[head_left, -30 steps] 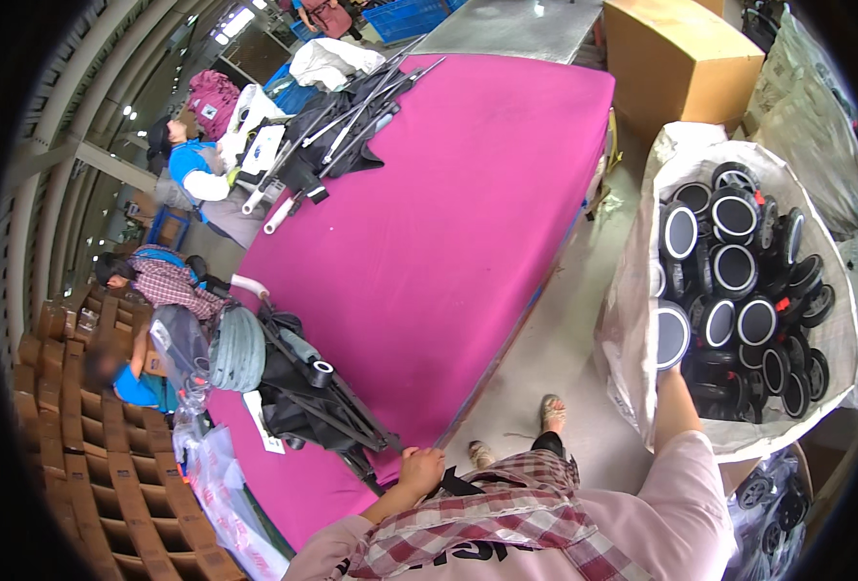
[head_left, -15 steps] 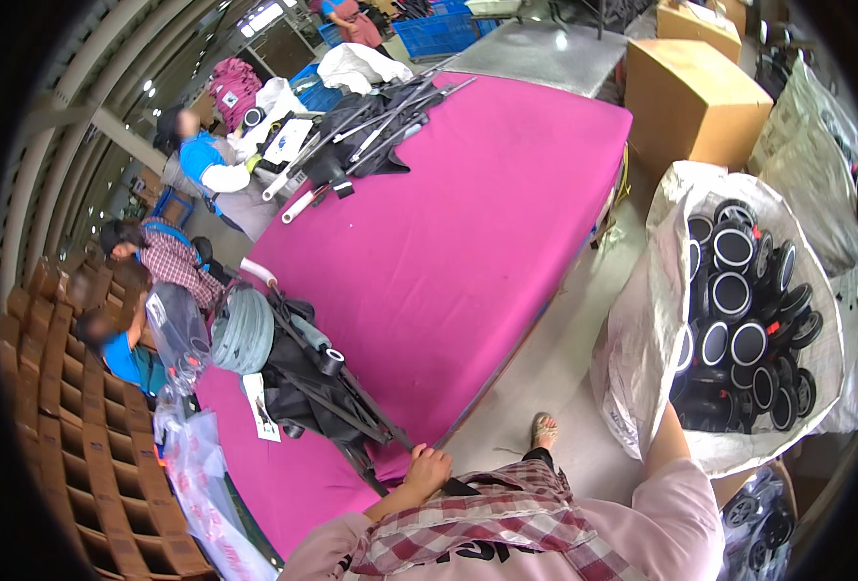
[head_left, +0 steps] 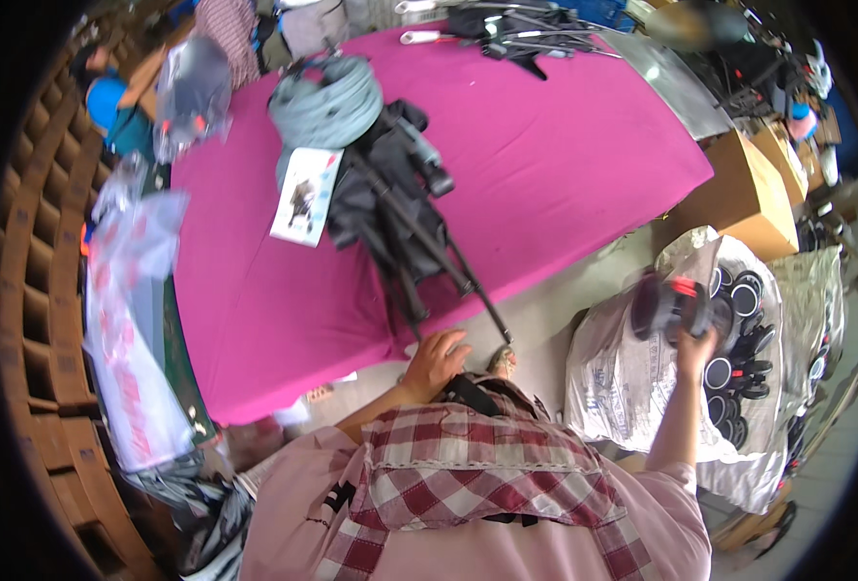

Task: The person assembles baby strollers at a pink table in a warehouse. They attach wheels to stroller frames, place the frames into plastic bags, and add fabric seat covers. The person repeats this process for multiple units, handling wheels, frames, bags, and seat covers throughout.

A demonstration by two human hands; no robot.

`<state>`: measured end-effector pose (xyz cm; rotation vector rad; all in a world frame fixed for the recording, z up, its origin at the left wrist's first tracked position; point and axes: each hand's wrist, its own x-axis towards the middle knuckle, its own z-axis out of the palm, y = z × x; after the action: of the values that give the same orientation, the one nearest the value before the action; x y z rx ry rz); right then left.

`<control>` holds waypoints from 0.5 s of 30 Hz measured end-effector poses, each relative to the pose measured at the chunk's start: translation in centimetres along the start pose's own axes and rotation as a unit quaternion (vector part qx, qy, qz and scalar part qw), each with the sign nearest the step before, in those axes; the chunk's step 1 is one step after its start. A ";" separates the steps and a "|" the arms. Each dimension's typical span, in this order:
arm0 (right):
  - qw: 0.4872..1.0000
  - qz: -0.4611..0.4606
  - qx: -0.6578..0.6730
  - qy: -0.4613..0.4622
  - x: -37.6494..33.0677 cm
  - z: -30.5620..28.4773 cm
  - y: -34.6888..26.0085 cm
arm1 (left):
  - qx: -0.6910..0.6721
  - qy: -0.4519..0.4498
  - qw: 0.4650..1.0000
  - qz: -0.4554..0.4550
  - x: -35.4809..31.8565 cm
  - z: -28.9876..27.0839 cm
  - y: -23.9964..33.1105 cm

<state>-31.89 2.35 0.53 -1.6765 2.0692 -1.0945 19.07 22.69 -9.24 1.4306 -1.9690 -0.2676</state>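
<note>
A folded stroller frame (head_left: 419,237) with black fabric and dark tubes lies on the pink-covered table, its leg ends pointing toward me past the near edge. Grey-green gathered fabric (head_left: 326,105) sits at its far end, and a white printed card (head_left: 306,197) rests beside it. My left hand (head_left: 436,360) is closed at the end of one leg tube; the palm hides the exact hold. To the right, my right hand (head_left: 694,349) grips a black stroller wheel assembly (head_left: 679,308) with a red part, blurred by motion. It is above the white woven sack (head_left: 611,373) of similar wheels (head_left: 739,373).
More folded frames (head_left: 516,34) lie at the table's far edge. Cardboard boxes (head_left: 739,194) stand at the right behind the sack. Plastic wrapping (head_left: 129,329) hangs along the left side, near brown carton dividers (head_left: 56,320). Another person (head_left: 109,97) is at the far left.
My right hand has come up out of the sack with a wheel assembly. The view has turned, and the stroller frame now points more toward me. My left hand stays by its leg end.
</note>
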 end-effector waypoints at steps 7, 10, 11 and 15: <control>0.967 -0.209 0.061 -0.129 -14.0 15.8 -23.7 | -0.180 0.023 0.972 -0.150 -2.3 -10.2 2.0; 0.951 -0.260 0.121 -0.114 -18.8 19.7 -26.8 | -0.302 0.006 0.932 -0.199 -3.7 -10.3 0.8; 0.947 -0.276 0.107 -0.127 -19.9 21.2 -26.4 | -0.364 -0.013 0.898 -0.248 -4.1 -10.4 0.7; 0.937 -0.162 0.078 -0.299 -21.4 23.8 -23.8 | -0.246 -0.005 0.946 -0.213 -6.0 -7.1 -1.3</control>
<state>6.54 11.75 -4.61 -1.9946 1.3293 -0.6769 25.49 29.14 -6.99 1.4880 -1.4338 -0.8947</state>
